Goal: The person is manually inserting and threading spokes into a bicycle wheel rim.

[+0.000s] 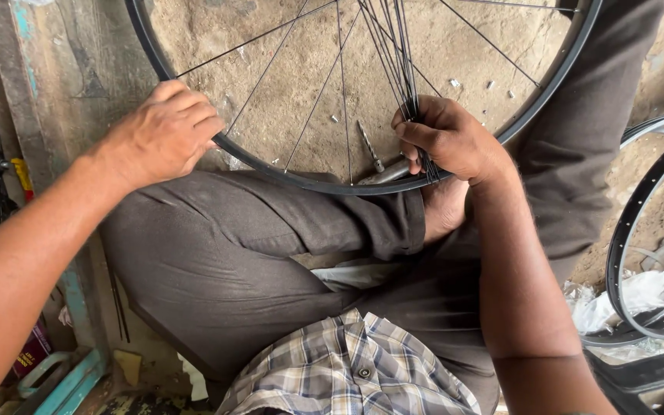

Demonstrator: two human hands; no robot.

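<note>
Person sits cross-legged on a dirt floor, a black bicycle rim resting across the lap, over dark trousers.

Left hand — grip closed over the rim's lower-left arc, fingers curled round the metal, steadying it.

Right hand — grip closed on a bundle of thin spokes, pinched together just above the rim's bottom edge. The bundle fans upward toward the wheel's middle, which lies out of frame.

Several spokes already run singly out to the rim on both sides; they look seated, though the seating itself is too small to confirm. The gathered bunch in the right hand is not spread to its holes. My reading: lacing is partway — some spokes placed, a good handful left to place, and tensioning yet to follow. No hub visible, so I cannot tell how the inner ends stand.

Lying on the floor inside the rim, just beside the right hand: a drill bit and a stubby metal tool, both untouched.

Around the edges: a second rim leaning at right, crumpled white plastic beneath it, a blue-painted wooden post at left, and the hem of a plaid shirt.
</note>
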